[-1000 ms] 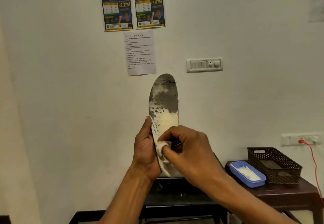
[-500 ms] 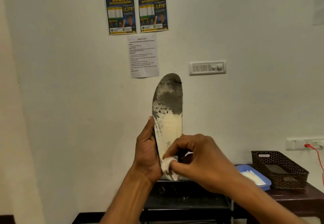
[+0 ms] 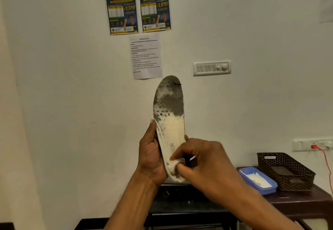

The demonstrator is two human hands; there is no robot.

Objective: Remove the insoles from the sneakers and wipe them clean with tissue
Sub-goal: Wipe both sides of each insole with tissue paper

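A worn insole (image 3: 169, 114) stands upright in front of the wall, its upper part grey and dirty, its lower part cream. My left hand (image 3: 150, 155) grips its lower left edge, with the thumb pointing up along the side. My right hand (image 3: 201, 163) pinches a small wad of white tissue (image 3: 173, 166) and presses it against the heel end of the insole. The sneakers are not in view.
A blue tray (image 3: 268, 188) with folded white tissues and a brown woven basket (image 3: 286, 172) sit on a dark table (image 3: 306, 201) at the right. A black rack (image 3: 180, 199) stands below my hands. Posters, a switch panel (image 3: 211, 67) and a socket with a red cable (image 3: 322, 156) are on the wall.
My right hand with the tissue has slid down the insole from its middle to the heel end. More of the cream surface and its printed letters now show.
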